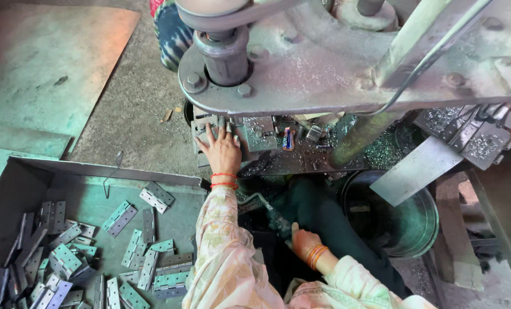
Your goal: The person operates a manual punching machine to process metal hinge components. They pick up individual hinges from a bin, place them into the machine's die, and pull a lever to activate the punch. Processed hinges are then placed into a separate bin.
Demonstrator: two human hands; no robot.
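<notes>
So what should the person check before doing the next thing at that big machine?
1. Left hand clear of the press: not ok, its fingers lie on the metal bed right under it.
2. Right hand on the lever handle: ok, it touches the handle.
3. Piece seated straight under the left hand's fingers: cannot tell, the hand hides it.
4. More hinges ready: ok, many lie in the grey bin.
5. Sleeve away from moving parts: cannot tell.
</notes>
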